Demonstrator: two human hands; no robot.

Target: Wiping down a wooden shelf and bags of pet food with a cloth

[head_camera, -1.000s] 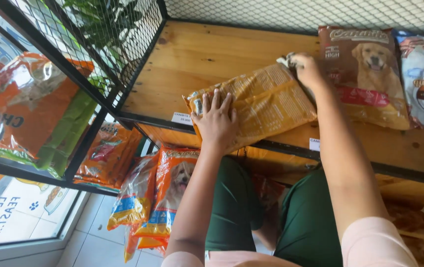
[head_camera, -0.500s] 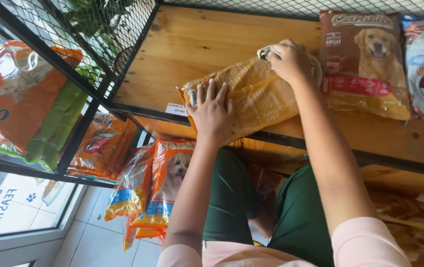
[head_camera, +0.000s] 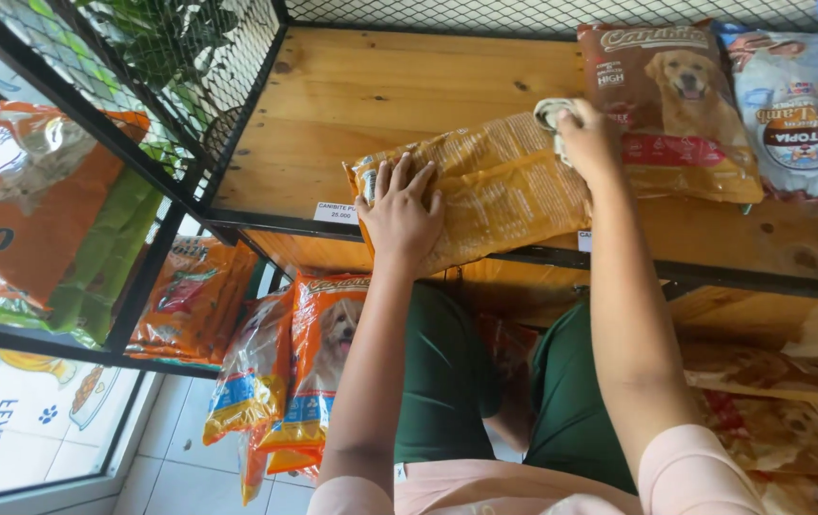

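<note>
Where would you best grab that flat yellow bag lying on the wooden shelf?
Probably by its near short end, coming from the shelf's front edge. The yellow bag lies flat on the wooden shelf, that end overhanging the edge under the left hand. The right hand, holding a cloth, covers the far end.

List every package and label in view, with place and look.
Yellow-orange bag: flat on wooden shelf, left hand pressing it, right hand at its far end.
Brown dog-picture bag: right, lying flat.
Pale blue bag: far right.
White price tag: shelf edge.
Orange dog-picture bags: below.
</note>
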